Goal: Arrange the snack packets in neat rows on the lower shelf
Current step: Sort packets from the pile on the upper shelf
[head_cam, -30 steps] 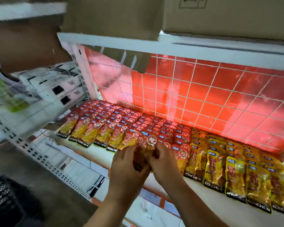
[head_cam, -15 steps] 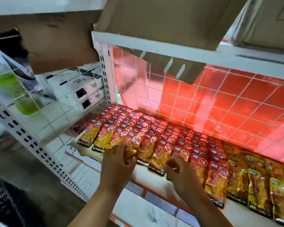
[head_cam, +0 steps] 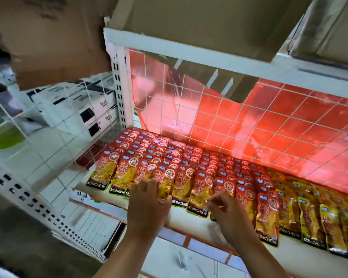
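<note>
The lower shelf (head_cam: 191, 220) ran across the middle of the view, and the snack packets lay flat on it in overlapping rows, tops pointing toward twelve o'clock. The red packets (head_cam: 189, 163) filled the shelf from its left end to the centre, several rows deep, with their black KONCHEW bands showing along the front edge. The gold packets (head_cam: 309, 213) took up the stretch toward three o'clock, touching the red ones. The person's left hand (head_cam: 147, 203) reached in from six o'clock with its fingers curled over the lower half of one front-row packet (head_cam: 166, 189), grasping it just above its neighbours. The right hand (head_cam: 227, 212) sat just beside it toward three o'clock, fingertips bunched at the bottom corner of another front-row packet (head_cam: 197, 197); whether it actually pinched that packet could not be told. Behind the rows, toward twelve o'clock, a white wire grid (head_cam: 249, 125) stood upright with shiny red foil (head_cam: 279, 121) behind it. Cardboard boxes (head_cam: 189, 23) rested on the shelf above. At nine o'clock, past the perforated white post (head_cam: 119, 87), white cartons (head_cam: 78, 105) were stacked on the neighbouring shelf.
</note>
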Tool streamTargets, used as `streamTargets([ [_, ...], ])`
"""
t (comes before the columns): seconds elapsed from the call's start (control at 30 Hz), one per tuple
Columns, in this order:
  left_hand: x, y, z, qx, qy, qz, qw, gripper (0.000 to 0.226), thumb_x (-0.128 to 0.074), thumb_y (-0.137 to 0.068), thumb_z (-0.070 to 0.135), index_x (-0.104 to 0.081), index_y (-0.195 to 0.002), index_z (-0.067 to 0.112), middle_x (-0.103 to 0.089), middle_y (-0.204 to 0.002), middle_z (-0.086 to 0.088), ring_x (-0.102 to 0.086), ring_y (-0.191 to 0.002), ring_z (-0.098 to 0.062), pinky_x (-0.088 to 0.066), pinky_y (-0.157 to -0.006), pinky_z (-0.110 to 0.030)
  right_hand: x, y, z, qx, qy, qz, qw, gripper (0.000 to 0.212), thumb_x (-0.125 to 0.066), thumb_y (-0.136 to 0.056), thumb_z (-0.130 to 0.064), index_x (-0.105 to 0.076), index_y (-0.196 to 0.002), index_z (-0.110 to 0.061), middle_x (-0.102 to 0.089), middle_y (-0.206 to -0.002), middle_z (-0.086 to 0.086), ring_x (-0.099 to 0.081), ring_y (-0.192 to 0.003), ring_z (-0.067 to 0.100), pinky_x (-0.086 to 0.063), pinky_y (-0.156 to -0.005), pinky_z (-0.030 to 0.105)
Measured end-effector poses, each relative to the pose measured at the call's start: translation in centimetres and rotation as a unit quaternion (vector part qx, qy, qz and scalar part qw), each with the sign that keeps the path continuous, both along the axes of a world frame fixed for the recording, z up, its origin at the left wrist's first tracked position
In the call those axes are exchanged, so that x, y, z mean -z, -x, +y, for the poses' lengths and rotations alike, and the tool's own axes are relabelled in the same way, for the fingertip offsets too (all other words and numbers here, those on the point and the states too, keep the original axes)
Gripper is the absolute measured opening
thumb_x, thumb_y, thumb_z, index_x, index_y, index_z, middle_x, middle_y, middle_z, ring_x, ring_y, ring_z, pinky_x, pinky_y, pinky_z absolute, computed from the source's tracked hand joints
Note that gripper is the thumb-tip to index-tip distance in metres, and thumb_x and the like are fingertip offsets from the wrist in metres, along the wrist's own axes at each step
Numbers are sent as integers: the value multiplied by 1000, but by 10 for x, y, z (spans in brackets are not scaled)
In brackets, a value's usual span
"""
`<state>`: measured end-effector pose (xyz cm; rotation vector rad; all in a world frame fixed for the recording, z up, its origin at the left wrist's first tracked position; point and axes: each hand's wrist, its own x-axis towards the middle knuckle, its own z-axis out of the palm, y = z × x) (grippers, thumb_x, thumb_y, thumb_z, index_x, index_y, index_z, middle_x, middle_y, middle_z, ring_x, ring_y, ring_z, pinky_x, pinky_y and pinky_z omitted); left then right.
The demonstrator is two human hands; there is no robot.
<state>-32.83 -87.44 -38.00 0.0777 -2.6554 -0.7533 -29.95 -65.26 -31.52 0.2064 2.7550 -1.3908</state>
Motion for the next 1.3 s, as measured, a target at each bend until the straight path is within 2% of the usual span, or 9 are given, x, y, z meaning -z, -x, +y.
streamTargets([
  [0.27, -1, -4, -1, 11, -22, 16, 1000, 60, -89, -68, 36, -65, -118, 13, -64, -109, -4, -53, -98, -27, -50, -83, -41, -4, -3, -13, 12, -20, -6, 1000, 11, -66, -93, -25, -65, -82, -27, -68, -78, -15, -62, -74, 2, -47, -67, 27],
  [0.4, -1, -5, -2, 12, -29, 36, 999, 59, -90, -67, 36, -64, -115, 14, -63, -108, -4, -43, -98, -21, -50, -79, -41, -4, -5, -12, 14, -16, -8, 1000, 12, -65, -93, -25, -65, -82, -27, -67, -77, -14, -63, -75, 7, -48, -68, 27],
  [0.6, 0, -6, -2, 12, -27, 30, 999, 60, -89, -68, 37, -63, -117, 15, -63, -110, -4, -49, -99, -26, -50, -79, -42, -6, -11, 0, 23, -11, -4, 1000, 13, -66, -93, -22, -64, -80, -26, -68, -76, -12, -65, -72, 11, -53, -68, 35],
  [0.77, -6, -7, -1, 26, -10, 66, 997, 50, -69, -75, 45, -68, -116, 17, -67, -113, -3, -58, -98, -30, -48, -82, -42, -11, -21, 13, 39, 3, 9, 999, 12, -66, -93, -20, -66, -83, -26, -67, -74, -13, -61, -69, 4, -48, -64, 30],
  [0.9, -25, -15, 23, 57, -5, 80, 995, 54, -60, -82, 51, -66, -125, 19, -65, -123, -4, -59, -115, -31, -45, -94, -46, -28, -33, 32, 59, -12, 39, 997, 6, -67, -92, -27, -65, -88, -29, -68, -78, -13, -64, -73, 8, -52, -65, 32],
  [0.97, -42, -20, 43, 81, -14, 96, 992, 56, -59, -85, 53, -64, -129, 20, -64, -128, -5, -56, -121, -31, -42, -100, -47, -43, -39, 45, 63, -30, 68, 995, 8, -68, -92, -31, -65, -99, -32, -70, -94, -15, -65, -83, 4, -54, -70, 30],
  [1.1, -90, -30, 96, 137, -23, 122, 983, 59, -58, -89, 56, -62, -136, 21, -61, -135, -7, -54, -127, -31, -40, -107, -49, -85, -54, 79, 26, -99, 174, 979, 45, -68, -87, -42, -60, -129, -30, -60, -122, -14, -55, -110, 6, -39, -89, 22],
  [1.23, -153, -49, 168, 188, -27, 169, 967, 65, -59, -86, 56, -59, -141, 21, -59, -141, -10, -51, -132, -33, -39, -110, -51, -143, -77, 134, 2, -176, 253, 951, 66, -60, -82, -53, -49, -141, -28, -50, -144, -4, -44, -135, 16, -38, -112, 36],
  [1.3, -186, -60, 207, 219, -24, 194, 956, 66, -59, -87, 56, -56, -144, 22, -57, -145, -10, -49, -136, -35, -37, -113, -53, -173, -94, 166, 7, -202, 288, 936, 68, -59, -82, -55, -47, -144, -29, -47, -148, -1, -41, -139, 18, -37, -114, 41],
])
